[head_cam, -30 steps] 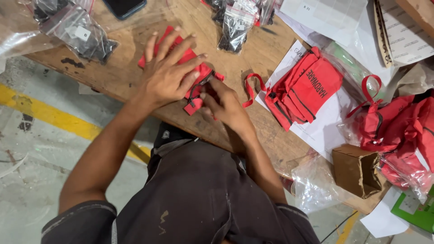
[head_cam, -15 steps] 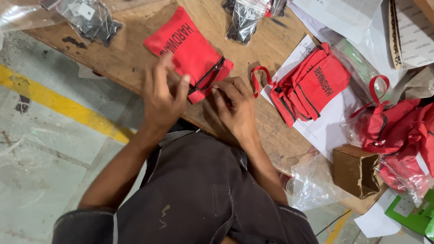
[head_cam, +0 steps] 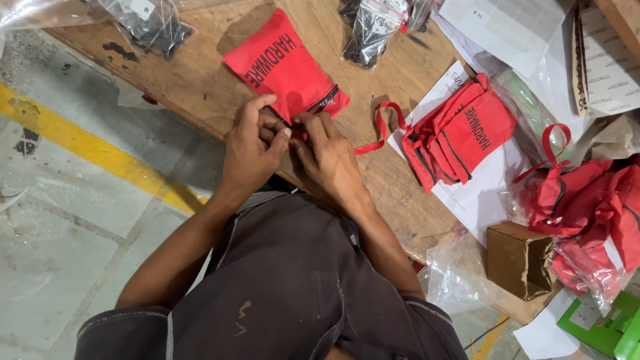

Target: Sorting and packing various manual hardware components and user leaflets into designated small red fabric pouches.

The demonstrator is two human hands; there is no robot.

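head view looks down on a wooden bench (head_cam: 200, 80) whose near edge runs slantwise from upper left to lower right. a flat red pouch (head_cam: 283, 67) with black lettering lies near that edge, its black zip along the side closest to the person. both hands meet at the zip end of the pouch, at the bench's near edge. the left hand (head_cam: 253, 153) has its fingers curled in, the thumb and forefinger pinched on the corner of the pouch. the right hand (head_cam: 327, 157) is likewise closed, fingertips pressed on the same corner, touching those of the left; what exactly they nip there is hidden by the fingers.

just right of the hands a red ribbon loop (head_cam: 381, 127) lies on the wood. beyond it, a stack of red pouches (head_cam: 460, 137) rests on white paper sheets (head_cam: 480, 197), near the bench's right part. a heap of more red pouches in clear plastic (head_cam: 587, 207) lies farther right. a small open cardboard box (head_cam: 517, 260) sits at the near edge, beside an empty clear bag (head_cam: 453, 273). along the far edge lie clear bags of dark small parts (head_cam: 370, 30), another (head_cam: 150, 23) at the far left corner. below the bench, a concrete floor with a yellow line (head_cam: 87, 143).
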